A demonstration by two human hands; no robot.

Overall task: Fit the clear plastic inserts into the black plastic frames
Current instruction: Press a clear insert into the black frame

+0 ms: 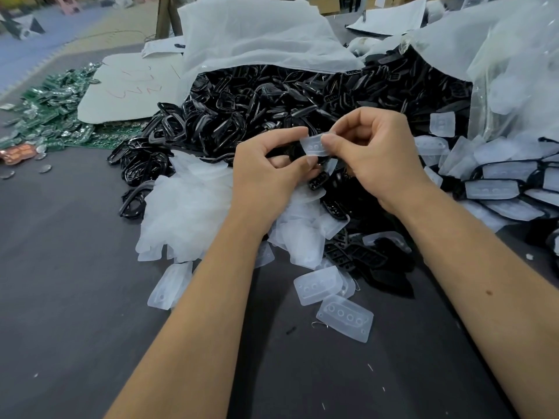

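Hands (266, 164) (375, 155) together, pinching insert (314, 146)

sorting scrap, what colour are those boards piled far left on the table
Green circuit boards, seen in the head view.

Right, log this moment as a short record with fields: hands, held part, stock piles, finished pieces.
left hand: grips a black frame, mostly hidden by the fingers
right hand: pinches the clear insert
stock of frames: black frame pile spilling from a white bag
stock of inserts: loose clear inserts on the grey table
finished pieces: framed inserts stacked at right
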